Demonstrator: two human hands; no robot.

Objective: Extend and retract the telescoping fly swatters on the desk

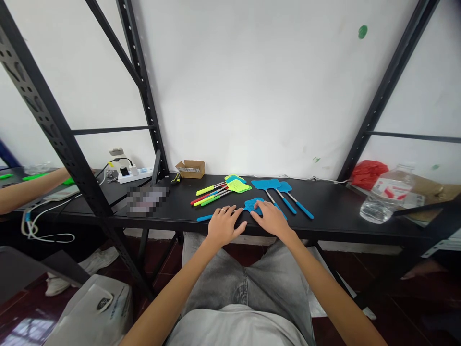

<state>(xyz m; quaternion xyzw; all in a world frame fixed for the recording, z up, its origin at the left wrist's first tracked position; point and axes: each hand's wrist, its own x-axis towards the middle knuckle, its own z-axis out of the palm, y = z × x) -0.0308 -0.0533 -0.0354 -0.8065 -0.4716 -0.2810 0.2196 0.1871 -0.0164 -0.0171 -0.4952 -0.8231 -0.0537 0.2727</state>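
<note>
A blue fly swatter (253, 203) lies crosswise near the front edge of the black table, its handle pointing left. My left hand (224, 223) rests flat over its shaft, fingers stretched out and thumb apart. On the right side of its mesh head, my right hand (271, 217) touches it with the fingers spread and slightly bent. Behind my left hand is a pile of fly swatters with yellow, green and red handles, topped by a yellow swatter head (239, 186). Several other blue fly swatters (265, 184) lie behind my right hand, handles slanting toward the front right.
A small open cardboard box (191, 169) stands by the wall. On the right are a large plastic bottle (387, 194) and a red bag (368, 174). Black metal shelf posts (144, 91) flank the table. Another person's arm (34, 190) reaches in at the far left, near a power strip (136, 175).
</note>
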